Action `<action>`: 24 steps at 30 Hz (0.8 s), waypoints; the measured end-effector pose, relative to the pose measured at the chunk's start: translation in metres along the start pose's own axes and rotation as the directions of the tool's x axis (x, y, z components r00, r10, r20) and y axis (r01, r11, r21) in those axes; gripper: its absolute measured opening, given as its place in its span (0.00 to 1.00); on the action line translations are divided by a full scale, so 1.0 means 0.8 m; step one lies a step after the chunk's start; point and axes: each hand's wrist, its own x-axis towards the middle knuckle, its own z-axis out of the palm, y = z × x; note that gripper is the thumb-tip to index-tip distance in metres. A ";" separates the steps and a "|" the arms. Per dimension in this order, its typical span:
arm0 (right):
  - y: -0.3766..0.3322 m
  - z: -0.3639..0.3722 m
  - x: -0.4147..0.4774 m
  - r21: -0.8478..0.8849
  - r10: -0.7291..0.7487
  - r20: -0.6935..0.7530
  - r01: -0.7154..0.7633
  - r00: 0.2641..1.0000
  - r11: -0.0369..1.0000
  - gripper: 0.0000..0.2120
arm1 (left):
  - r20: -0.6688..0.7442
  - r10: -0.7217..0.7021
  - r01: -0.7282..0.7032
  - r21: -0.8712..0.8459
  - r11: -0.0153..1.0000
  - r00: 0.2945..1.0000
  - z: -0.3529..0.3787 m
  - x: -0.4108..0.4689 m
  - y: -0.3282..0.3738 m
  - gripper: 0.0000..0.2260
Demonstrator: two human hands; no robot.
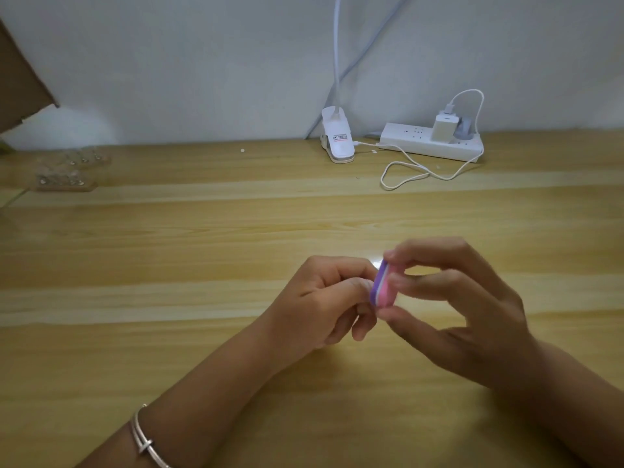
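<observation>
A small block with a purple side, a thin white layer and a pink face is held above the wooden table, a little right of centre. My right hand pinches it between the thumb below and the fingertips above. My left hand is curled, and its fingertips lie against the block's purple side. A silver bangle sits on my left forearm.
At the back stand a white clip-on lamp base and a white power strip with a charger and a looping white cable. Clear plastic trays lie at the far left, under a cardboard edge.
</observation>
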 end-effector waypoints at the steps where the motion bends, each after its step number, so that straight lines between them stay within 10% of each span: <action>1: 0.002 -0.001 0.000 -0.014 0.017 0.003 -0.017 1.000 1.000 0.10 | -0.002 0.001 -0.001 0.013 1.000 1.000 0.000 0.000 0.000 0.14; 24: 0.014 -0.009 0.000 -0.068 0.130 -0.049 -0.133 0.990 0.989 0.08 | 0.038 -0.068 0.070 -0.037 0.997 0.997 -0.010 0.001 0.002 0.11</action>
